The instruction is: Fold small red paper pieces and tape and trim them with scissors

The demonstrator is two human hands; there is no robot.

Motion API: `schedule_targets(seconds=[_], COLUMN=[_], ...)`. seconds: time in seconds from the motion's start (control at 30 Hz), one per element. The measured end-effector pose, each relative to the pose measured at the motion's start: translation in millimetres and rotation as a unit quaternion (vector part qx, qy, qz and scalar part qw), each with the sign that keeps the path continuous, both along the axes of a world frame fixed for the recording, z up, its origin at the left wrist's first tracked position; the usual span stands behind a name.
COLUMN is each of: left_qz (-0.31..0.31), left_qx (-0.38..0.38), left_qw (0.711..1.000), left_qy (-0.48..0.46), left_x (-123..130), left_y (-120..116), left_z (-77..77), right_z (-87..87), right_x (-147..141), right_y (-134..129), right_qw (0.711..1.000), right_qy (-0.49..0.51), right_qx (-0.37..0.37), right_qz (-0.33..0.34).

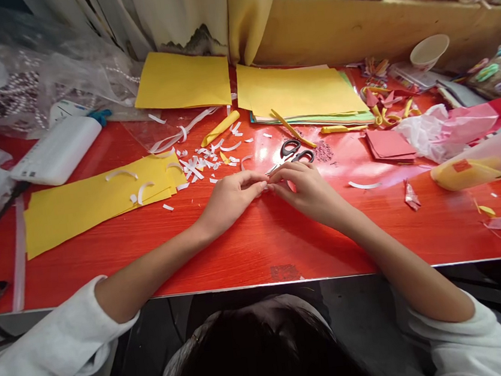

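Observation:
Above the middle of the red table (238, 237), my left hand (235, 197) and my right hand (305, 188) meet at the fingertips. Both are closed in a pinch on a small whitish piece (265, 187), mostly hidden by the fingers; its kind is unclear. Just beyond them lie black-handled scissors (290, 148), partly covered by my right hand. A thin curled white strip (244, 161) shows beside my left hand. Many white paper scraps (193, 165) are scattered to the left, close to a rolled yellow paper tube (220, 128).
Cut yellow paper strips (80, 204) lie at left, near a white power bank (59, 150). Larger yellow sheets (298, 92) are stacked behind. At right are pink paper squares (390, 146), crumpled tissue (429, 128), a paper cup (429, 53) and a yellow-filled plastic bag (478, 168).

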State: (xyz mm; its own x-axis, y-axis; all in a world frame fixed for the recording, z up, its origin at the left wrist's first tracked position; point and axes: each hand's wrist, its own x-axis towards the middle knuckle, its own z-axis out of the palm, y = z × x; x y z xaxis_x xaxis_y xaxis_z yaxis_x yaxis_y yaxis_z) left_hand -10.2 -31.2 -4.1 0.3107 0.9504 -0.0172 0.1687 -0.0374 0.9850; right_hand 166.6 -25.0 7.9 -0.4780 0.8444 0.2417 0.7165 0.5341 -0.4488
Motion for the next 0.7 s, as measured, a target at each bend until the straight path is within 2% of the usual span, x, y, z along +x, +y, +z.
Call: schedule_targets(seconds=[0.2,0.4,0.57,0.7], left_qz=[0.022,0.016,0.013,-0.006], left_qx=[-0.029,-0.027,-0.020,0.014], left_qw=[0.996,0.996,1.000,1.000], left_qy=[-0.076,-0.088,-0.019,0.023], left_x=[0.7,1.7,1.0,0.1], left_y=[2.3,2.3,3.6,4.9], left_z=[-5.6,-5.2,-3.2,-3.7], right_z=[-4.2,-4.2,-5.3,-6.7], right_x=[-2.2,-4.0,-5.4,-5.2], right_y=[0.1,-1.6,-1.4,-0.5], right_qw=[1.000,1.000,1.000,1.000], right_qy=[0.015,0.015,0.012,0.017], right_qx=[-0.007,0.005,0.002,0.000], right_qz=[0.009,0.004,-0.008,-0.010])
